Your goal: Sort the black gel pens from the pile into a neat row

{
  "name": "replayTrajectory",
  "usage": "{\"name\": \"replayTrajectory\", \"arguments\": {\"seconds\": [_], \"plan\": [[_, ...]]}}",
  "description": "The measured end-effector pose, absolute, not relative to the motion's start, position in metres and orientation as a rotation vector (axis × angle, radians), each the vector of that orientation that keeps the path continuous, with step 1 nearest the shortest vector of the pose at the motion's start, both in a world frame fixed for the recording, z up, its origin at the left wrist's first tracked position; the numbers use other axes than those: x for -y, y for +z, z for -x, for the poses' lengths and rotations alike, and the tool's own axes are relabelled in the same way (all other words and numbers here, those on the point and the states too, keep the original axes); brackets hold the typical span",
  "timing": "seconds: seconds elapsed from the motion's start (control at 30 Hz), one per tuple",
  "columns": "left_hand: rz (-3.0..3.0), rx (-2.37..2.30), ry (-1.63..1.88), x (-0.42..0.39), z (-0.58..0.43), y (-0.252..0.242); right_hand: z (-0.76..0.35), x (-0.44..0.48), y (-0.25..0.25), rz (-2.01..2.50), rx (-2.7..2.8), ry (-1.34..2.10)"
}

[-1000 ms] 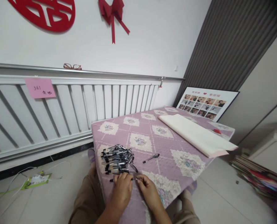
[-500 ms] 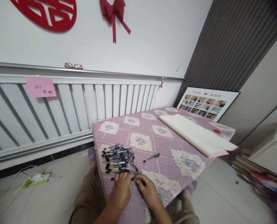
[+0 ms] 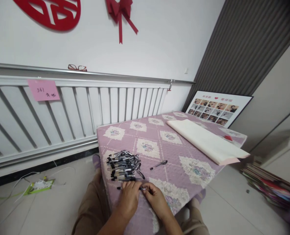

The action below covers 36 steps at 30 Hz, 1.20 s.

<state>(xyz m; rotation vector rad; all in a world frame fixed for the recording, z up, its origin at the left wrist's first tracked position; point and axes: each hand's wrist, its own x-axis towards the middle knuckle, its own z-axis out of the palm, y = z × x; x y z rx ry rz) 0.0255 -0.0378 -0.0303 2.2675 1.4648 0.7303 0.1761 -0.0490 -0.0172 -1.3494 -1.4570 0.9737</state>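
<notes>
Near the front edge of the cloth-covered table, my left hand (image 3: 130, 195) is closed around a dark pen (image 3: 119, 188), whose black end sticks out to the left. My right hand (image 3: 154, 195) pinches the other end of this pen with thumb and fingers; the exact grip is partly hidden. Just beyond my left hand lies a heap of black and clear pens (image 3: 124, 165), most pointing left to right. A single pen (image 3: 159, 164) lies apart, to the right of the heap.
A purple patterned cloth (image 3: 169, 150) covers the table. A long cream sheet (image 3: 203, 140) lies on its right side, a photo board (image 3: 218, 109) behind. A white radiator (image 3: 110, 104) runs along the wall. On the floor are a power strip (image 3: 40, 186) with cables and stacked papers (image 3: 269, 186).
Both hands keep nearly the same place and hold on the pen. The view has shifted very slightly; the heap and the single pen lie as before.
</notes>
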Motion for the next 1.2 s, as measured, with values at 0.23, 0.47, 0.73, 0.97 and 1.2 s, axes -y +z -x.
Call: {"name": "replayTrajectory", "arguments": {"seconds": [0.23, 0.47, 0.73, 0.97, 1.2], "plan": [[-2.263, -1.439, 0.714, 0.040, -0.025, -0.025, -0.178, 0.048, -0.021, 1.374, 1.446, 1.013], [-2.341, -1.428, 0.740, 0.038, -0.028, -0.034, -0.177, 0.049, -0.016, 1.369, 1.485, 0.992], [-2.372, -1.432, 0.738, 0.036, -0.027, -0.041, -0.176, 0.049, -0.015, 1.388, 1.578, 0.928], [-2.351, -1.416, 0.789, 0.038, -0.026, -0.039, -0.170, 0.050, -0.022, 1.460, 1.610, 0.755], [-2.300, -1.422, 0.808, 0.038, -0.025, -0.036, -0.169, 0.052, -0.021, 1.441, 1.583, 0.750]]}}
